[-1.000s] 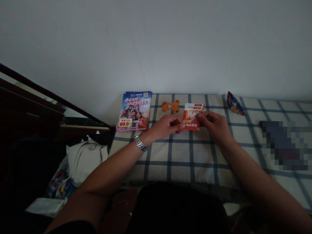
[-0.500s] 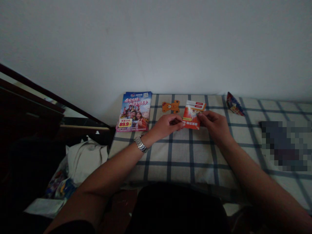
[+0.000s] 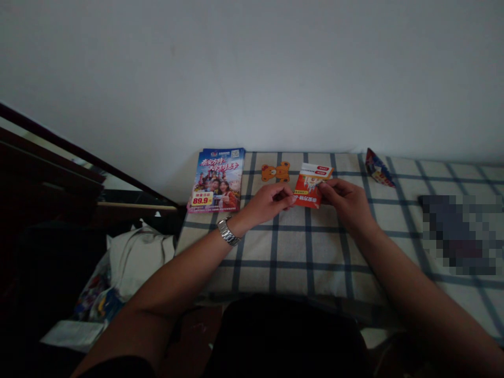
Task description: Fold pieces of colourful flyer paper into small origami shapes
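In the head view, at the centre of the frame, the left hand (image 3: pixel 271 202) and the right hand (image 3: pixel 342 202) each pinch a lower corner of the red leaflet (image 3: pixel 312 185), fingers closed on it, so that it seems tilted up off the checked cloth (image 3: pixel 299 252). Just left of it lies an orange bear cutout (image 3: pixel 276 171), further left a stack of blue flyers (image 3: pixel 218 178), and 1 folded paper shape (image 3: pixel 378 168) sits at the upper right. This looks like a fold being worked, which would go best with both pinches level and edges matched before creasing.
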Demonstrator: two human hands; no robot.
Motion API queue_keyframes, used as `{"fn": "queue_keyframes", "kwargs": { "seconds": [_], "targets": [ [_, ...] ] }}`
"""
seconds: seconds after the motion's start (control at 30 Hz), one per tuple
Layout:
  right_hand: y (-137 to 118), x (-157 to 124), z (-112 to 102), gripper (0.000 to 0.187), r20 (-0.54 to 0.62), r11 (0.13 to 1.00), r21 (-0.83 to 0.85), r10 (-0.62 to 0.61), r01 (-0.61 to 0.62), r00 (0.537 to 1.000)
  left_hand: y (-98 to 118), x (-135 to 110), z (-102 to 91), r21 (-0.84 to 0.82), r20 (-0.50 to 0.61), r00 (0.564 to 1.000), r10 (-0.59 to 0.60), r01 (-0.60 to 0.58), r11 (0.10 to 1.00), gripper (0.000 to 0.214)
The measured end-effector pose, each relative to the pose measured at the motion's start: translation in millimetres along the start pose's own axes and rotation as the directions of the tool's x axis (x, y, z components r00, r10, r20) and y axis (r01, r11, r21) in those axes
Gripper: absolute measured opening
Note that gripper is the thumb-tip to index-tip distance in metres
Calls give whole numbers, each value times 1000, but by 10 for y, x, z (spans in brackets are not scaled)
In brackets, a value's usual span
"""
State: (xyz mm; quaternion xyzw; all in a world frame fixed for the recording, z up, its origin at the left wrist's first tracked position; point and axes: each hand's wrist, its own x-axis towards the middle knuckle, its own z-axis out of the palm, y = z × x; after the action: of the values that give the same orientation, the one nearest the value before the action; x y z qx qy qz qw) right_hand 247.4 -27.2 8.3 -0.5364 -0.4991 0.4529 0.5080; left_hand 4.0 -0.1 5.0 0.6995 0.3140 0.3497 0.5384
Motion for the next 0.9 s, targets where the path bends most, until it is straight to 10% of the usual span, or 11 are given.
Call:
{"fn": "queue_keyframes", "kwargs": {
  "seconds": [0.6, 0.9],
  "targets": [
    [22, -42, 9, 45, 288, 987, 35, 138, -154, 948, -25, 25, -39, 209, -270, 948, 170, -115, 971, 34],
    [-40, -23, -29, 39, 258, 999, -30, 22, -14, 966, -30, 17, -91, 261, -153, 978, 142, -99, 960, 25]
  ]
}}
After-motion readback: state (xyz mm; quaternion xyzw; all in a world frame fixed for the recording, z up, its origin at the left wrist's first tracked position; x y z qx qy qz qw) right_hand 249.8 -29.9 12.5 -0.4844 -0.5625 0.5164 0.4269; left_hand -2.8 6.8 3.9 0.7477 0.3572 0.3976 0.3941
